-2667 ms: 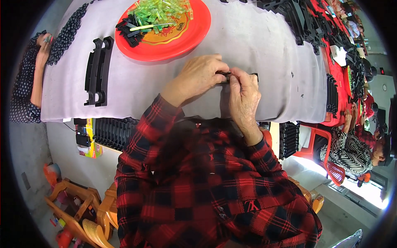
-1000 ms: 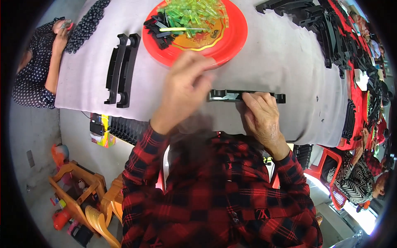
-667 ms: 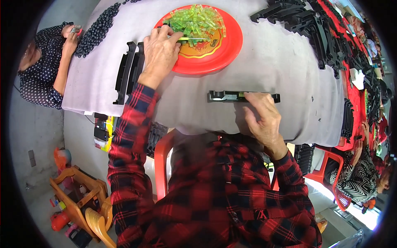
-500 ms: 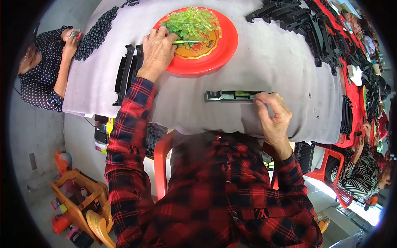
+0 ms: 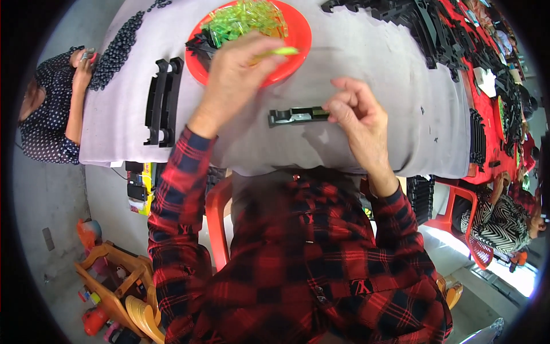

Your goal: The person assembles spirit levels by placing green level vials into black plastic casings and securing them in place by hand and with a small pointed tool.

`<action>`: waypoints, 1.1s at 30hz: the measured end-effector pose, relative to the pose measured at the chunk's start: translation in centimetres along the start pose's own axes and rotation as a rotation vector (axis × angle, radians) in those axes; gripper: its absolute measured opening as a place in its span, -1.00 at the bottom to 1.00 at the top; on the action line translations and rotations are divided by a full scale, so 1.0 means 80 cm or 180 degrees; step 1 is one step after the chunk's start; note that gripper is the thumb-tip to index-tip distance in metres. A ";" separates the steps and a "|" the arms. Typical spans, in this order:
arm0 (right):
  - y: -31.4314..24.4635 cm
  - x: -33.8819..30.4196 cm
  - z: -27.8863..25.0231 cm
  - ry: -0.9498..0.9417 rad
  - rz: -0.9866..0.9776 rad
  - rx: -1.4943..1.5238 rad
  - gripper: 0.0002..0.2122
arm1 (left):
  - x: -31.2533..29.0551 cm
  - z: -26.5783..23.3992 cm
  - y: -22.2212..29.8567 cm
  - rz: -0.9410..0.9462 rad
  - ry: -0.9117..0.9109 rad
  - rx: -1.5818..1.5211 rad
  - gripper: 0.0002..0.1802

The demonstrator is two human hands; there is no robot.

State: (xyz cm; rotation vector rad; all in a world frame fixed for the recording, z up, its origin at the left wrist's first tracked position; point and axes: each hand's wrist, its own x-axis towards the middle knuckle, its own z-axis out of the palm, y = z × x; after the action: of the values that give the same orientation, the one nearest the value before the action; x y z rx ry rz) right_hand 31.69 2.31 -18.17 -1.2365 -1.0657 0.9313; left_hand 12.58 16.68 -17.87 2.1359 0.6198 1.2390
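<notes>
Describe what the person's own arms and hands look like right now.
Both arms wear long sleeves of a red and black plaid shirt, cuffs ending at the wrists. The left hand and right hand are bare: no gloves, rings or watch visible.

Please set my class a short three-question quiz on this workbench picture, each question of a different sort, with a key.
1. True or false: the left hand holds a green stick above the red tray.
2. What does the right hand pinch? A) a black bar B) a string of beads C) a white cup
3. Fill in: the pair of black bars on the grey cloth lies to the ___ of the red tray.

Key:
1. True.
2. A: its grip is on the right end of the black bar, which has a pale strip along it.
3. Left.
</notes>
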 end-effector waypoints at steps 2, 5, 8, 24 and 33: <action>-0.015 0.007 0.000 -0.0037 -0.0139 0.0101 -0.83 | -0.010 0.028 0.040 -0.0194 -0.0333 -0.0168 -0.84; -0.018 0.015 -0.018 -0.0213 -0.0315 -0.0014 -0.85 | -0.022 0.066 0.052 -0.0377 -0.0491 -0.0651 -0.82; -0.010 0.023 -0.032 -0.0245 -0.0357 -0.0193 -0.79 | -0.031 0.076 0.046 -0.0649 -0.0730 -0.0639 -0.73; 0.053 0.003 -0.062 -0.0071 -0.0692 -0.1197 -0.87 | -0.084 0.089 0.024 -0.0226 -0.0561 0.0624 -0.60; 0.041 0.005 -0.047 -0.0128 -0.1391 -0.2236 -0.90 | -0.091 0.102 0.018 0.0186 -0.0236 0.1017 -0.74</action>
State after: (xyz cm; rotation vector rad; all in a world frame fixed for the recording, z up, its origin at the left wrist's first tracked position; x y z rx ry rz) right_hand 35.49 2.12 -21.48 -1.4504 -1.6928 0.2371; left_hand 16.59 8.84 -24.56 2.4655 0.7709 1.1469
